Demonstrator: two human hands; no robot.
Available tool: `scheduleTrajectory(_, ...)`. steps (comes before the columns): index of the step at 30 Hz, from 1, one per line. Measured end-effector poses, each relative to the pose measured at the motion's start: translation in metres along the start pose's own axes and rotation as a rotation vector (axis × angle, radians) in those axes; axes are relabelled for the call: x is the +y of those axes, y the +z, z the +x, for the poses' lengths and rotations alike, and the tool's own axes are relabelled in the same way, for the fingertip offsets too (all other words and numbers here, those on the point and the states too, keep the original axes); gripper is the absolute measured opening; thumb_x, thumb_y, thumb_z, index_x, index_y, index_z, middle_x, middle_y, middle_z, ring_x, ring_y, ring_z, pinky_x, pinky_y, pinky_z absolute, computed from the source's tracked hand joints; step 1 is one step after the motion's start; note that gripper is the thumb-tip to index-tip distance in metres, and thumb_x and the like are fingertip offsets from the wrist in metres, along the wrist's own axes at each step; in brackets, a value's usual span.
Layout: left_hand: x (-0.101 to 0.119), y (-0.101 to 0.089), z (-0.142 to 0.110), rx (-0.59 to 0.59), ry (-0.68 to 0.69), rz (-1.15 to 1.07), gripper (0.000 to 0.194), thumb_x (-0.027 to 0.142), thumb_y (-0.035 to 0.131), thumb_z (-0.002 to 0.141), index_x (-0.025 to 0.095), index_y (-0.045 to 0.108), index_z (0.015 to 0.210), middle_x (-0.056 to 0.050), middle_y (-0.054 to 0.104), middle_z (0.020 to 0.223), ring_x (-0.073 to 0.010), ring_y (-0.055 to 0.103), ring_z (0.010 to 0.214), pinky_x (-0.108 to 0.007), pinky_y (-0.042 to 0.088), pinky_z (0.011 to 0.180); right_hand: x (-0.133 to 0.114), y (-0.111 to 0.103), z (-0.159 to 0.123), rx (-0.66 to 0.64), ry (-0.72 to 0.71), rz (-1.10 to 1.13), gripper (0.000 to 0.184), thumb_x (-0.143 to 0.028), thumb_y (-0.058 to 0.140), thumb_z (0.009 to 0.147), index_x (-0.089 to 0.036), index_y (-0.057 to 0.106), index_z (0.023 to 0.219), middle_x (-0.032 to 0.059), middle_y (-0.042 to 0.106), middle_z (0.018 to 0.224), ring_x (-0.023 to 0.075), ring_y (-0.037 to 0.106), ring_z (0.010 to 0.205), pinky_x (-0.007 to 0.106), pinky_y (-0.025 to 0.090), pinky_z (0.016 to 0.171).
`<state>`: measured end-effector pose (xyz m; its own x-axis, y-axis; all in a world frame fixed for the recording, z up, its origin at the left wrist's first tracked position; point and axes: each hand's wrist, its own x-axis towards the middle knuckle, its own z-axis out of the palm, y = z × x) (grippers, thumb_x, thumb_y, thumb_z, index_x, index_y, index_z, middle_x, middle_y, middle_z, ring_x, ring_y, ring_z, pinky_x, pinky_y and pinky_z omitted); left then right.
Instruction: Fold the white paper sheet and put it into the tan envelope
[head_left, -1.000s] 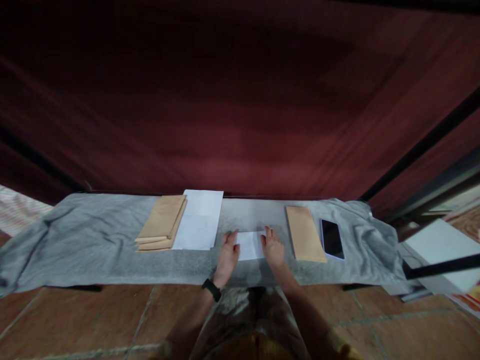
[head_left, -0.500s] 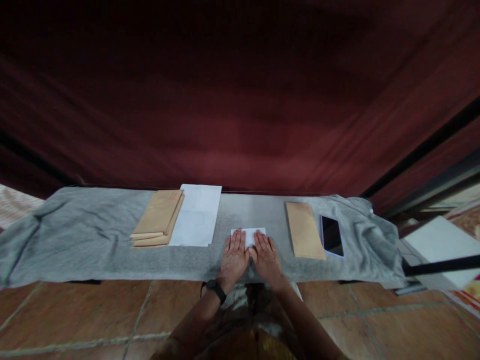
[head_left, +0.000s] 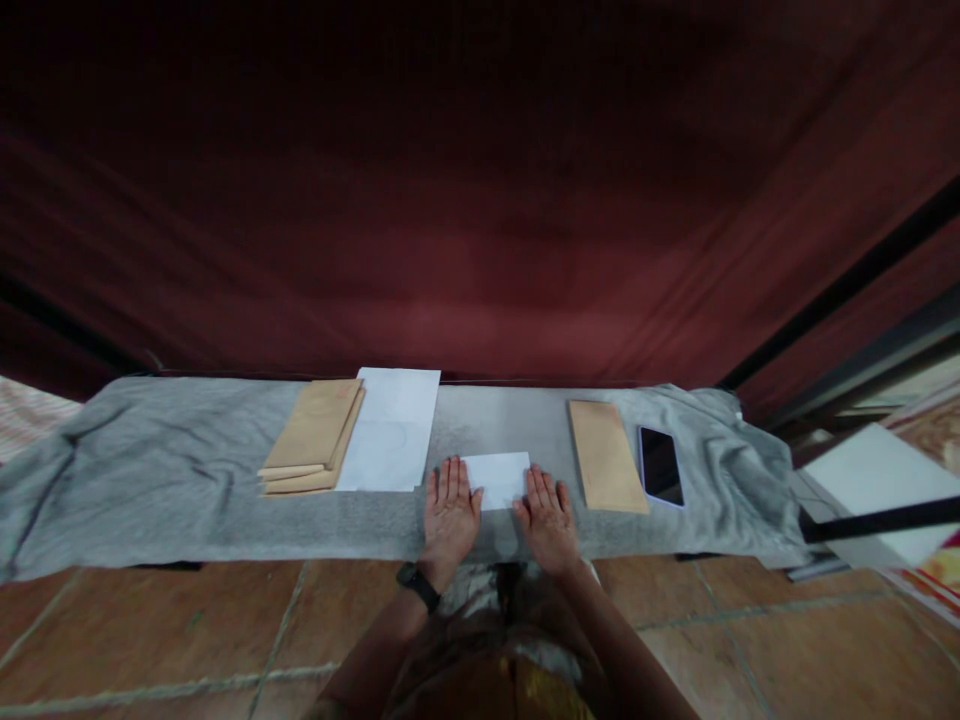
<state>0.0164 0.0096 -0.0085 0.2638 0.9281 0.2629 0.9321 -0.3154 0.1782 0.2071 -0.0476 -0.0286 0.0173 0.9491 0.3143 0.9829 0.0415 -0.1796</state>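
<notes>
A small folded white paper (head_left: 499, 477) lies on the grey cloth (head_left: 172, 480) near the bench's front edge. My left hand (head_left: 450, 512) rests flat on the paper's left end, fingers stretched out. My right hand (head_left: 547, 515) lies flat on its lower right corner, fingers spread. Neither hand grips anything. A black watch band sits on my left wrist.
A stack of tan envelopes (head_left: 313, 436) and white sheets (head_left: 391, 428) lie to the left. One tan envelope (head_left: 606, 468) and a dark phone (head_left: 660, 466) lie to the right. A red curtain (head_left: 480, 200) hangs behind. A white board (head_left: 877, 490) stands at far right.
My hands slid apart from the middle of the folded paper toward its two ends, uncovering more of it. The view shifted slightly.
</notes>
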Motion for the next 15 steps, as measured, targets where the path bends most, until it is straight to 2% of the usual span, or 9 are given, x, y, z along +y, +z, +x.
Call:
scheduleTrajectory(2, 0.016, 0.005, 0.0, 0.036, 0.029, -0.011, 0.061, 0.035, 0.034, 0.104, 0.007, 0.031, 0.158, -0.018, 0.037, 0.162, -0.0298, 0.027, 0.154, -0.055, 0.025, 0.126, -0.001, -0.001, 0.0, -0.016, 0.003, -0.011, 0.055, -0.035, 0.033, 0.108, -0.013, 0.035, 0.159, 0.0139, 0.042, 0.16, 0.0289, 0.038, 0.148, 0.051, 0.022, 0.123)
scheduleTrajectory(4, 0.035, 0.013, -0.001, 0.033, 0.118, -0.038, 0.059, 0.032, 0.033, 0.104, 0.013, 0.029, 0.16, -0.013, 0.037, 0.163, -0.0263, 0.028, 0.154, -0.052, 0.029, 0.125, -0.001, -0.001, 0.0, -0.041, 0.0, -0.025, 0.054, -0.032, 0.031, 0.108, -0.012, 0.035, 0.159, 0.013, 0.039, 0.162, 0.0282, 0.035, 0.15, 0.051, 0.021, 0.123)
scheduleTrajectory(8, 0.055, 0.028, -0.005, -0.001, 0.218, -0.047, 0.057, 0.031, 0.031, 0.105, 0.011, 0.031, 0.159, -0.012, 0.039, 0.162, -0.0236, 0.032, 0.152, -0.047, 0.031, 0.125, 0.001, 0.0, -0.001, -0.069, -0.014, -0.06, 0.056, -0.023, 0.028, 0.106, -0.014, 0.03, 0.161, 0.0106, 0.036, 0.164, 0.0266, 0.031, 0.152, 0.05, 0.019, 0.125)
scheduleTrajectory(11, 0.048, 0.032, -0.008, 0.01, 0.205, -0.028, 0.06, 0.038, 0.034, 0.105, 0.01, 0.031, 0.159, -0.014, 0.038, 0.162, -0.0247, 0.032, 0.153, -0.047, 0.032, 0.124, 0.0, 0.001, -0.001, -0.033, -0.02, -0.065, 0.058, -0.023, 0.032, 0.105, -0.015, 0.027, 0.162, 0.0109, 0.037, 0.163, 0.0266, 0.033, 0.151, 0.05, 0.019, 0.125)
scheduleTrajectory(15, 0.023, 0.025, -0.012, 0.029, 0.151, 0.003, 0.063, 0.041, 0.034, 0.105, 0.009, 0.029, 0.159, -0.016, 0.036, 0.163, -0.026, 0.031, 0.153, -0.048, 0.032, 0.124, 0.0, 0.002, 0.0, 0.004, 0.004, -0.045, 0.055, -0.026, 0.033, 0.106, -0.015, 0.032, 0.16, 0.011, 0.04, 0.161, 0.0261, 0.037, 0.149, 0.048, 0.022, 0.124)
